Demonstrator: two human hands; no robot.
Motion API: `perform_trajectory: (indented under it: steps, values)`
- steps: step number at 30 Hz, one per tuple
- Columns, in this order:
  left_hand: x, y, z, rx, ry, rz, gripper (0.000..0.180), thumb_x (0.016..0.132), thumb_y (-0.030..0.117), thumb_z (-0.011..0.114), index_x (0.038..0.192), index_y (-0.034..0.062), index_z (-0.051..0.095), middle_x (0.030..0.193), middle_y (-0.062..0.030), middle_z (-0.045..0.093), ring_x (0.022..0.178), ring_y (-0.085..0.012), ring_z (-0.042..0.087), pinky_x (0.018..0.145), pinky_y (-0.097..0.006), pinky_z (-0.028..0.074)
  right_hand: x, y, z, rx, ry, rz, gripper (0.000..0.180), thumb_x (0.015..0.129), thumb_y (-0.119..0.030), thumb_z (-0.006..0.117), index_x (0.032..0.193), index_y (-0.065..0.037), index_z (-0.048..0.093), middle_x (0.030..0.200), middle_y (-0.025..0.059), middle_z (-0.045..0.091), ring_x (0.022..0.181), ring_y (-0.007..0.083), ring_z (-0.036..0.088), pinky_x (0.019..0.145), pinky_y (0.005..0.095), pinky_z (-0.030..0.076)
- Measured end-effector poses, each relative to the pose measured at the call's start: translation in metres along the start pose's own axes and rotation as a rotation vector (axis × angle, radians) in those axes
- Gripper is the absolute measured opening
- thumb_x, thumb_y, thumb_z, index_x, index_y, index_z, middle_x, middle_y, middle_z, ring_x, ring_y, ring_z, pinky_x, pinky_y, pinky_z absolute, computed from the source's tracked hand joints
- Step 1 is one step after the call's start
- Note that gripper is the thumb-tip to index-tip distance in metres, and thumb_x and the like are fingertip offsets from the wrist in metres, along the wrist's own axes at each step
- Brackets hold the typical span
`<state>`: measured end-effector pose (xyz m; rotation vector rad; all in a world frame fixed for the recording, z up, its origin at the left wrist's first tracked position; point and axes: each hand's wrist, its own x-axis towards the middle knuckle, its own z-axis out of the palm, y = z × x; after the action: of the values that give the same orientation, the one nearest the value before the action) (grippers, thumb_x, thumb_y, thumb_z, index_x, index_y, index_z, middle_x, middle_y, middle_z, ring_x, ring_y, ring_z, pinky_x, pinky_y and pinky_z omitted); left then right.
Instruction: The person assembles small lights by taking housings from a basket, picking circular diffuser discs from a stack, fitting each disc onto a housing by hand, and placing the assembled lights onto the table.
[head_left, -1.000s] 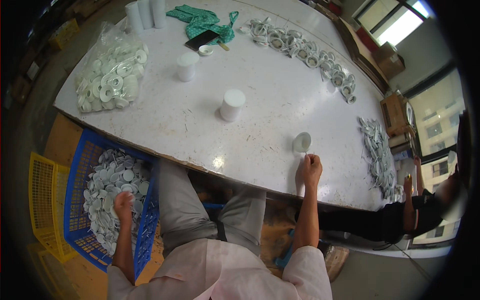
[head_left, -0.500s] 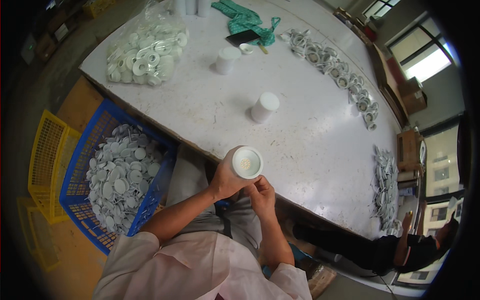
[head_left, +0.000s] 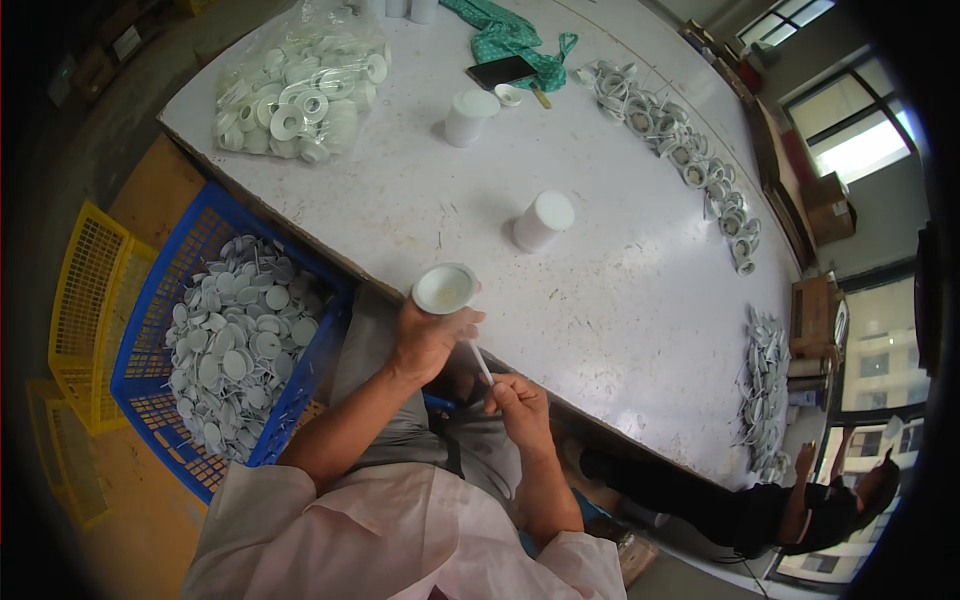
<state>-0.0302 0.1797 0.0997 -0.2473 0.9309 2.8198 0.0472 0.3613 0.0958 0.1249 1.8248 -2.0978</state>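
Note:
My left hand (head_left: 425,340) is wrapped round a white LED lamp housing (head_left: 445,288), its round open end tilted up. Pale LED dots show faintly inside it. Below the housing, my right hand (head_left: 518,402) pinches a thin white cable (head_left: 481,360) that stretches up toward the housing's underside. Where the cable joins the housing is hidden behind my left fingers. Ahead on the table stand two white cylinders, a nearer one (head_left: 543,221) and a farther one (head_left: 468,118).
A blue basket (head_left: 140,395) of white discs stands left of the white table (head_left: 610,330). On the table are a clear bag of white rings (head_left: 300,100), a phone (head_left: 502,72), a green cloth (head_left: 515,40) and rows of ring-shaped parts (head_left: 690,165). A person (head_left: 800,510) is at right.
The lamp housing has moved left and up, tilting in my left hand. My right hand has drawn down away from it, and a length of white cable now shows between them.

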Motion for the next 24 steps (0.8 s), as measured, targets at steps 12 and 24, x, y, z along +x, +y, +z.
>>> perform_trajectory:
  steps: [12,24]
  values:
    - [-0.006,0.010,-0.035,0.311,0.019,0.272,0.045,0.078,-0.005,0.066,0.119,-0.0032,0.047,0.116,-0.0180,0.058,0.084,-0.0199,0.064,0.065,-0.029,0.052,0.141,-0.103,-0.048,-0.158,0.613,-0.186,0.030,0.085,-0.032,0.065,0.081,-0.004,0.054,0.066,0.0025,0.052,0.058,0.0108,0.051,0.052,0.0236,0.041]
    - [-0.036,-0.003,-0.026,0.405,-0.044,0.106,0.060,0.077,-0.005,0.069,0.125,0.0015,0.034,0.100,-0.0133,0.058,0.083,-0.0228,0.066,0.066,-0.030,0.057,0.194,-0.106,-0.061,-0.054,0.452,-0.106,0.030,0.087,-0.029,0.064,0.074,-0.006,0.051,0.061,0.0012,0.048,0.050,0.0083,0.042,0.043,0.0216,0.033]
